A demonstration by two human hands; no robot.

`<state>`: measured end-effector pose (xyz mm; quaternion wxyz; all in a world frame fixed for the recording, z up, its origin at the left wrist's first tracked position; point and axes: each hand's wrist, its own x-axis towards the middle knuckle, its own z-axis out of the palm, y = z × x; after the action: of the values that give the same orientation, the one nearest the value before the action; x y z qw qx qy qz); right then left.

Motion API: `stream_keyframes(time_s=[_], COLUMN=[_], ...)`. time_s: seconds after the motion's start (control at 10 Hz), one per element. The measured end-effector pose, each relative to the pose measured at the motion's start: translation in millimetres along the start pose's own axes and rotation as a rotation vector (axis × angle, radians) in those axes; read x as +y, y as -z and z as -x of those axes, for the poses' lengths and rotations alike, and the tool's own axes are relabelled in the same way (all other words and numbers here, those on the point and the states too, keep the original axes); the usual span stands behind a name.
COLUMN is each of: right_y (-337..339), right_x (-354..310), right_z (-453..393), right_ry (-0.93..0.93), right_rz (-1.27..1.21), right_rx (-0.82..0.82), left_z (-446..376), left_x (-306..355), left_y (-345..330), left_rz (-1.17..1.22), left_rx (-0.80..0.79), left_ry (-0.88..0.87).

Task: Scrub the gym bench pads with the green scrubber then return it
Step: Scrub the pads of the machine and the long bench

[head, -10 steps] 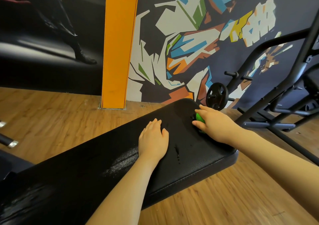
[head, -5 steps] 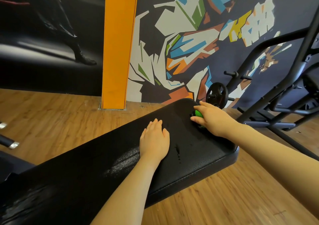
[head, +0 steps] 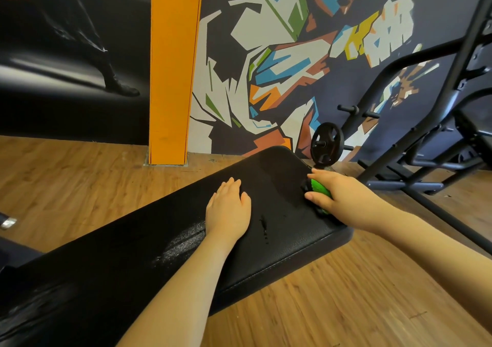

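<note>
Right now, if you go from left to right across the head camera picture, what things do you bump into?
Orange pillar → left hand flat on the black bench pad → green scrubber → right hand gripping it → black metal frame.

A black bench pad [head: 287,242] bears both hands and a green scrubber [head: 318,187].
</note>
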<state>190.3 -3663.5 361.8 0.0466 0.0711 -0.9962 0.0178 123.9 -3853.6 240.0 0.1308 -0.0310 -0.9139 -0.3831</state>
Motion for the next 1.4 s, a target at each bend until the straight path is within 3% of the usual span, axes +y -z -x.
stream_keyframes(time_s=[0.4,0.8,1.4], right_y=[-6,-6,-19], right_x=[-23,-10,-35], right_z=[-31,17,-11], right_ry=[0.092,0.302,0.301], right_rz=[0.1,0.168,0.156], right_rx=[-0.014,-0.093,-0.107], left_z=[1,2,1], left_x=[1,0,-1], left_y=[0,0,0], left_rz=[-0.007,0.003,-0.004], left_rx=[0.021,0.008,0.031], left_ry=[0.005,0.0,-0.009])
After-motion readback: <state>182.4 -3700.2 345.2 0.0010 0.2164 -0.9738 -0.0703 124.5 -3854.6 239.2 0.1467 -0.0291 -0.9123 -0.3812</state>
